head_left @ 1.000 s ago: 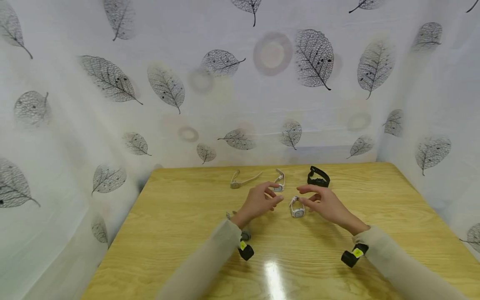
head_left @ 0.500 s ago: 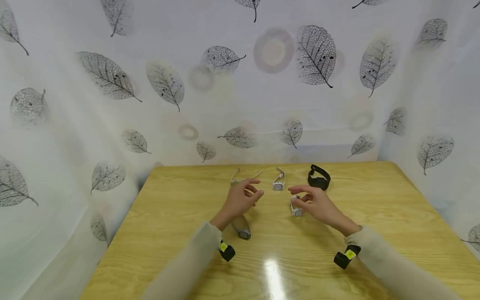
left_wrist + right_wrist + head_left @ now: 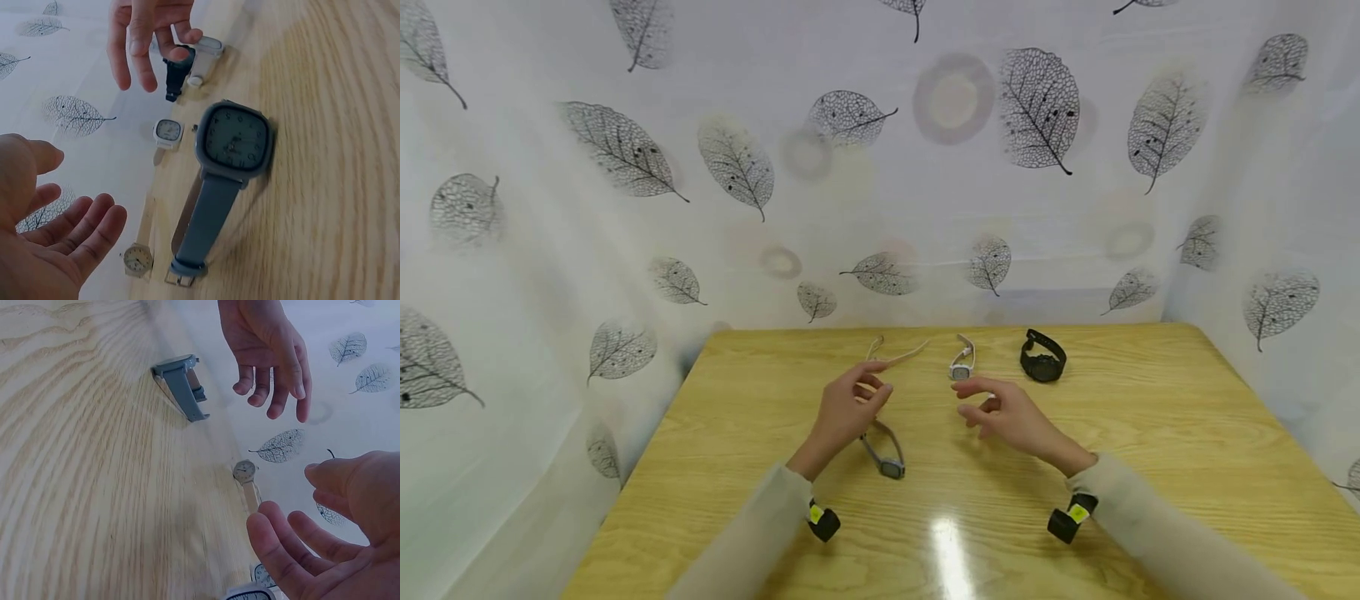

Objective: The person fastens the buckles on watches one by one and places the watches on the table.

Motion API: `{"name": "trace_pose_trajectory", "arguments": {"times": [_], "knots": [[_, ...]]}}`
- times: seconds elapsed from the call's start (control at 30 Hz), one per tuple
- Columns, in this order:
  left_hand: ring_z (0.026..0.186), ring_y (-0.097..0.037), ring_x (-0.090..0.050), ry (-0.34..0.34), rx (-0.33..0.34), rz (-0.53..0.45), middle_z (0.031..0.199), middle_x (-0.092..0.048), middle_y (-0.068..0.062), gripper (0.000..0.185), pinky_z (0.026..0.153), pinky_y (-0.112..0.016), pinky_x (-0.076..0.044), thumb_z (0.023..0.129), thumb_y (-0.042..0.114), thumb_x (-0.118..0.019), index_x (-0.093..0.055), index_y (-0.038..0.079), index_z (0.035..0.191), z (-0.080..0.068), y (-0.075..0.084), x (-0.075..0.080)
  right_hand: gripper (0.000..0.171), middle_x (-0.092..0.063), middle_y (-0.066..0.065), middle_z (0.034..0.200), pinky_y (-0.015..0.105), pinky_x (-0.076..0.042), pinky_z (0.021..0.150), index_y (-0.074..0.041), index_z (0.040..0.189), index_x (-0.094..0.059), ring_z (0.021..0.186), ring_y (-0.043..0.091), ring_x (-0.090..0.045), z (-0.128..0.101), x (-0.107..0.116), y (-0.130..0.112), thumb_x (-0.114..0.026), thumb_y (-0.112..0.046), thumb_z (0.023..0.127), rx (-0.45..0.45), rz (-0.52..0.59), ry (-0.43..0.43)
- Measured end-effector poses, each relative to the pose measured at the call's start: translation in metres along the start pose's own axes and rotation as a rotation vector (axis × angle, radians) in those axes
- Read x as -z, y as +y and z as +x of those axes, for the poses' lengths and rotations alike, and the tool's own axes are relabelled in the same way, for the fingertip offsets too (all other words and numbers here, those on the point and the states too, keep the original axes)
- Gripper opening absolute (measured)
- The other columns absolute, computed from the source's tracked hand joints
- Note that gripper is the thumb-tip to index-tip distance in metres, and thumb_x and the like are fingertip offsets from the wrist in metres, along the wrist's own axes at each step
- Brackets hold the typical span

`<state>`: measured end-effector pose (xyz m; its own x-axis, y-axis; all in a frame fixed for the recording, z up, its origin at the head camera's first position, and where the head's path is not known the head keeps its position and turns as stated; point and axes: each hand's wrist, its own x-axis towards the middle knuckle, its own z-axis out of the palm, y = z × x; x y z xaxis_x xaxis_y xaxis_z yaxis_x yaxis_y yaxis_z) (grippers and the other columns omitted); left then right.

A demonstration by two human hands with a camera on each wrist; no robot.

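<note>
Both hands hover empty above the wooden table (image 3: 1150,400), fingers loosely spread: left hand (image 3: 842,410) and right hand (image 3: 1003,417). Nearest the left hand, at its 5 o'clock, lies the grey-blue square-faced watch (image 3: 886,451), resting on its side. It looks light, with a soft, floppy strap and a hard glass face; pinching the case by its edges seems the safest hold. At 12 o'clock lie a beige watch (image 3: 887,357), a white watch (image 3: 961,360) and a black watch (image 3: 1042,357).
</note>
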<state>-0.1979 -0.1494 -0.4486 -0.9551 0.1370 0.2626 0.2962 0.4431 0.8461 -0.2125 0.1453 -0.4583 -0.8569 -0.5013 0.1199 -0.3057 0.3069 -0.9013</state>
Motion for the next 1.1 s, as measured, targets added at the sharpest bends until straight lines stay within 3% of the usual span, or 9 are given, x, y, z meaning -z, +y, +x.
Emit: {"name": "trace_pose_trajectory", "arguments": {"times": [0.23, 0.47, 0.7, 0.83, 1.1], "knots": [[0.079, -0.019, -0.07, 0.045, -0.005, 0.042, 0.101, -0.071, -0.004, 0.032, 0.061, -0.028, -0.059, 0.099, 0.02, -0.072, -0.068, 0.017, 0.131, -0.012, -0.01, 0.012, 0.044, -0.06, 0.028, 0.135, 0.041, -0.063, 0.064, 0.0, 0.141, -0.058, 0.088, 0.037, -0.072, 0.004, -0.01, -0.001, -0.067, -0.018, 0.102, -0.015, 0.036, -0.035], [0.073, -0.02, -0.069, 0.076, 0.053, 0.045, 0.107, -0.072, -0.012, 0.032, 0.053, -0.026, -0.055, 0.098, 0.017, -0.073, -0.068, 0.012, 0.129, -0.025, -0.016, 0.019, 0.047, -0.054, 0.033, 0.139, 0.041, -0.063, 0.064, 0.002, 0.144, -0.054, 0.089, 0.036, -0.074, 0.009, -0.024, -0.003, -0.065, -0.019, 0.104, -0.036, 0.067, -0.109], [0.072, -0.033, -0.072, 0.039, 0.147, -0.023, 0.125, -0.063, -0.024, 0.036, 0.047, -0.027, -0.054, 0.099, 0.017, -0.072, -0.063, 0.005, 0.132, -0.038, -0.02, 0.021, 0.047, -0.054, 0.03, 0.141, 0.04, -0.063, 0.062, 0.0, 0.145, -0.054, 0.088, 0.03, -0.075, 0.017, -0.042, -0.005, -0.065, -0.021, 0.104, -0.043, 0.076, -0.167], [0.072, -0.029, -0.073, 0.031, 0.193, -0.021, 0.133, -0.06, -0.025, 0.041, 0.048, -0.027, -0.054, 0.098, 0.016, -0.073, -0.06, 0.004, 0.134, -0.043, -0.02, 0.019, 0.048, -0.054, 0.029, 0.141, 0.039, -0.063, 0.06, -0.001, 0.145, -0.054, 0.085, 0.028, -0.075, 0.021, -0.053, -0.007, -0.065, -0.023, 0.104, -0.038, 0.084, -0.187], [0.051, -0.024, -0.066, 0.007, 0.266, -0.012, 0.141, -0.055, -0.025, 0.046, 0.046, -0.03, -0.054, 0.097, 0.017, -0.073, -0.055, 0.005, 0.138, -0.05, -0.021, 0.012, 0.045, -0.056, 0.021, 0.142, 0.037, -0.062, 0.06, -0.006, 0.145, -0.056, 0.084, 0.024, -0.075, 0.028, -0.071, -0.01, -0.066, -0.019, 0.103, -0.083, 0.065, -0.211]]}}
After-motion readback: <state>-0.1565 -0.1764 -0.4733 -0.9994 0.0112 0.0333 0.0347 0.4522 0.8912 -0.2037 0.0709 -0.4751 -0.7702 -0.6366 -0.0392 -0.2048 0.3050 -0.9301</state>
